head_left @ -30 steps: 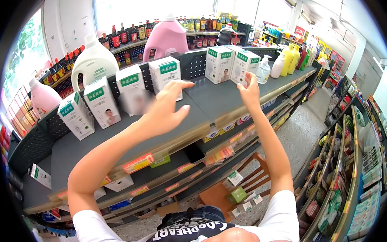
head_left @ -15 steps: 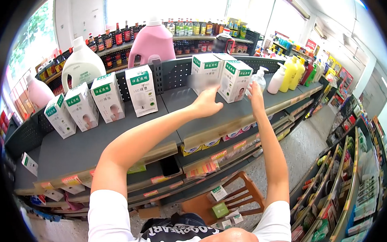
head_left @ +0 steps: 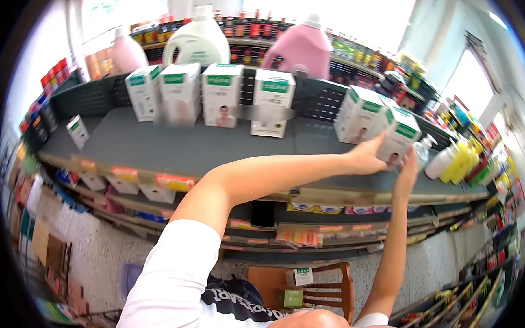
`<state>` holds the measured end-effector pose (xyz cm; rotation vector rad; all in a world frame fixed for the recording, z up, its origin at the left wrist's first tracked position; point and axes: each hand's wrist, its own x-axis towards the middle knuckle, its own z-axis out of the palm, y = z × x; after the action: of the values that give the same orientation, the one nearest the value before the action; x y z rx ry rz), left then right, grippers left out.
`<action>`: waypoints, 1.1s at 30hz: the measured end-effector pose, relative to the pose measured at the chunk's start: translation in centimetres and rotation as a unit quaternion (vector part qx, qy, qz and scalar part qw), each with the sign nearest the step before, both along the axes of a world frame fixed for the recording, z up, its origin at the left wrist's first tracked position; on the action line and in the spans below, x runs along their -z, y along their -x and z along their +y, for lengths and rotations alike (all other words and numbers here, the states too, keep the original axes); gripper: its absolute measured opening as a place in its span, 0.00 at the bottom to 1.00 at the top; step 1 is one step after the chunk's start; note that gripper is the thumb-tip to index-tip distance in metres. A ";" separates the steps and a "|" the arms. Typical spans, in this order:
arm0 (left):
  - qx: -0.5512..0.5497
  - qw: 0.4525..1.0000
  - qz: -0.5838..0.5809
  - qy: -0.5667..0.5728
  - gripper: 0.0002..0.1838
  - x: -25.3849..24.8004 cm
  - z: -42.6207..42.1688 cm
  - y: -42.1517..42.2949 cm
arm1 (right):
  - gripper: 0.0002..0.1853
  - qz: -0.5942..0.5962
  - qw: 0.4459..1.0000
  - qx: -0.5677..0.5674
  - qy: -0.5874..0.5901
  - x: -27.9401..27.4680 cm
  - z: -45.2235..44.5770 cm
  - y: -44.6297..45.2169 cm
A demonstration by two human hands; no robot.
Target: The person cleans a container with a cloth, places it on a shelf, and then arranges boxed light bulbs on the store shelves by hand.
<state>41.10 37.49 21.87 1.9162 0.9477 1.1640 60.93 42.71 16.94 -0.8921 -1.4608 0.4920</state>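
A white and green LED bulb box point(head_left: 400, 134) stands at the right of the shelf top, held between my two hands. My left hand point(head_left: 368, 156) presses its left side, thumb at the lower front. On its right side lie the fingers of my right hand point(head_left: 408, 174). I cannot tell whether the box is lifted. Just left of it stands another LED bulb box point(head_left: 359, 116), with part of a further one behind. Farther left, several similar boxes stand apart in a row, among them one bulb box point(head_left: 273, 103) and another bulb box point(head_left: 221, 96).
A clear pump bottle point(head_left: 423, 151) and yellow bottles point(head_left: 462, 162) stand right of my hands. Behind the boxes are a pink detergent jug point(head_left: 301, 49) and a white jug point(head_left: 200, 43). A small box point(head_left: 77, 132) lies far left. Below is a wooden chair point(head_left: 264, 280) carrying boxes.
The view has swung left, so the shelf appears farther right. My left hand has moved from an outstretched pose beside the box to gripping its side, with my right hand opposite.
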 end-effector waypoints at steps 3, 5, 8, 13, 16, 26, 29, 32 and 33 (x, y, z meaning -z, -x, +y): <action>-0.030 0.990 0.003 -0.135 0.49 0.5 -2.1 2.2 | 0.31 0.058 0.998 -0.022 -0.015 -2.3 -5.0 3.5; -0.044 0.979 -0.001 -0.199 0.47 -0.3 -4.6 4.5 | 0.32 0.037 0.997 -0.035 -0.057 -3.2 -7.2 5.4; -0.065 0.977 -0.021 -0.200 0.44 -2.0 -8.7 8.9 | 0.32 0.027 0.994 -0.073 -0.081 -5.3 -10.6 9.4; -0.144 0.972 -0.007 -0.188 0.41 -4.3 -15.9 17.5 | 0.32 0.038 0.985 -0.151 -0.080 -7.1 -15.3 17.9; -0.178 0.966 -0.015 -0.190 0.38 -4.5 -19.9 23.7 | 0.32 0.034 0.974 -0.213 -0.070 -7.9 -18.4 24.3; -0.353 0.917 -0.054 -0.178 0.28 -4.8 -32.6 46.9 | 0.28 -0.023 0.904 -0.426 -0.026 -8.3 -27.4 48.8; -0.360 0.920 -0.075 -0.136 0.28 -4.1 -34.3 52.3 | 0.28 -0.052 0.905 -0.422 0.016 -8.3 -29.1 54.7; -0.365 0.926 -0.072 -0.067 0.28 -4.0 -35.7 56.4 | 0.27 -0.007 0.897 -0.438 0.063 -7.4 -29.6 59.9; -0.362 0.928 -0.077 -0.052 0.28 -3.8 -35.8 57.5 | 0.27 -0.002 0.894 -0.441 0.077 -7.0 -29.5 61.3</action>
<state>-16.39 1.64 25.65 1.5426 1.5994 1.7747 -0.39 13.21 23.97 -0.2881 -1.8078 1.2884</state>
